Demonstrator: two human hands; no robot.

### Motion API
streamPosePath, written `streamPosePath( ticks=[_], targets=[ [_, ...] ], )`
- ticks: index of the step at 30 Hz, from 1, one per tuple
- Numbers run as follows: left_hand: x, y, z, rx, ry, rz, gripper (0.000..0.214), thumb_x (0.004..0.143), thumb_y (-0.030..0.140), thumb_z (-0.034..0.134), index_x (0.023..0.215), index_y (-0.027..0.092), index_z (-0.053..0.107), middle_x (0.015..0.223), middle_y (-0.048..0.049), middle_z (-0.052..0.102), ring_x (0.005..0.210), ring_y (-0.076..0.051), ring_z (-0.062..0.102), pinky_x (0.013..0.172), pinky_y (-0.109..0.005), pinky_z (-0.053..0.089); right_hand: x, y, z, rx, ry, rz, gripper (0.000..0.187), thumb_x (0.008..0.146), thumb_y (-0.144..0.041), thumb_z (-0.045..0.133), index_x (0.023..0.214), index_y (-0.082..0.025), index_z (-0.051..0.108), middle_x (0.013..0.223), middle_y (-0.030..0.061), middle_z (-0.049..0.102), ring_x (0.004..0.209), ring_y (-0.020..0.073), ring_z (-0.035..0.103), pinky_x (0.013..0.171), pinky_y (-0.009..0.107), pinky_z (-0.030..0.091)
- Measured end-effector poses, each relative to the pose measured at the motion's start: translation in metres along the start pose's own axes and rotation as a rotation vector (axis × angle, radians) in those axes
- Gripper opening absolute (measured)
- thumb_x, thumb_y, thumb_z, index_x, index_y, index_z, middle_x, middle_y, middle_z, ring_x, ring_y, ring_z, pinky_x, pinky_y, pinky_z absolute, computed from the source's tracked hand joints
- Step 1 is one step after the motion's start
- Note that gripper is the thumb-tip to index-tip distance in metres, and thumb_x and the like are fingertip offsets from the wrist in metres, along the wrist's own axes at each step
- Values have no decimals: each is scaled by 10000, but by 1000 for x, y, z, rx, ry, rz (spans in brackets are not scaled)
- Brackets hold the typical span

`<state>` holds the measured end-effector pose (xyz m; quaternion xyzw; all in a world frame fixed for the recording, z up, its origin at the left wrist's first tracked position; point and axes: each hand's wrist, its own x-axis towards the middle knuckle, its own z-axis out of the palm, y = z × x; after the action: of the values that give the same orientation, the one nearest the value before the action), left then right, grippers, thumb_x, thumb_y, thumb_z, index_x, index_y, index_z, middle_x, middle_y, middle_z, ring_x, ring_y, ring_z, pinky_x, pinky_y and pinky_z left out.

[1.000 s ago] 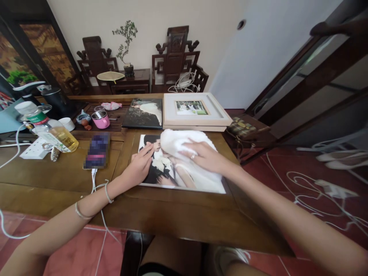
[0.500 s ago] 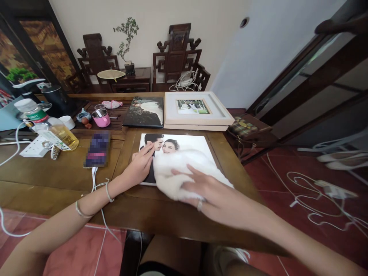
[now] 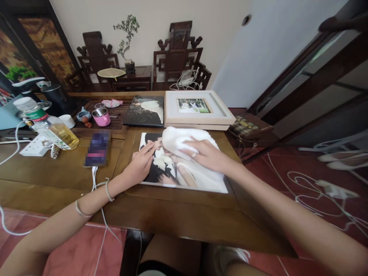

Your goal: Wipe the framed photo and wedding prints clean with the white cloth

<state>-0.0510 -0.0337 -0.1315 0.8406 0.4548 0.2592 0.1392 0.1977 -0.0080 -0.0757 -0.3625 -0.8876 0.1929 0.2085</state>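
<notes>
Right hand (image 3: 205, 155) palm-down on white cloth (image 3: 178, 138), fingers nearly straight, pressing rather than gripping. Cloth lies on upper middle of large photo print (image 3: 161, 172), which rests flat on wooden table (image 3: 57, 172). Left hand (image 3: 140, 165) open, fingers flat on print's left edge, holding nothing. Framed photo (image 3: 198, 109) lies just beyond print; phone (image 3: 97, 149) to its left.

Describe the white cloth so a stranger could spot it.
On the wooden table, find the large portrait print lying flat nearest the person. The white cloth lies on its far half, under the right hand. Unlike the rigid frame behind it, it is soft and bunched.
</notes>
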Motion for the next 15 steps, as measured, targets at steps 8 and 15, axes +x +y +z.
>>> streamPosePath(
  ticks=[8, 15],
  targets=[
    [-1, -3, 2, -16, 31, 12, 461, 949, 158, 313, 1404, 152, 386, 1468, -143, 396, 1397, -245, 305, 1118, -492, 310, 4, -18, 16, -30, 52, 9, 247, 918, -223, 377, 918, -205, 624, 1026, 59, 709, 1030, 277, 624, 1078, 564, 234],
    [-1, -4, 4, -10, 40, 8, 447, 955, 174, 315, 1393, 174, 398, 1474, -128, 391, 1394, -232, 313, 1116, -472, 320, -58, -80, 9, 72, -237, -94, 287, 857, -117, 427, 1026, -218, 636, 1292, 83, 603, 1324, 274, 404, 1127, 545, 221]
  ],
)
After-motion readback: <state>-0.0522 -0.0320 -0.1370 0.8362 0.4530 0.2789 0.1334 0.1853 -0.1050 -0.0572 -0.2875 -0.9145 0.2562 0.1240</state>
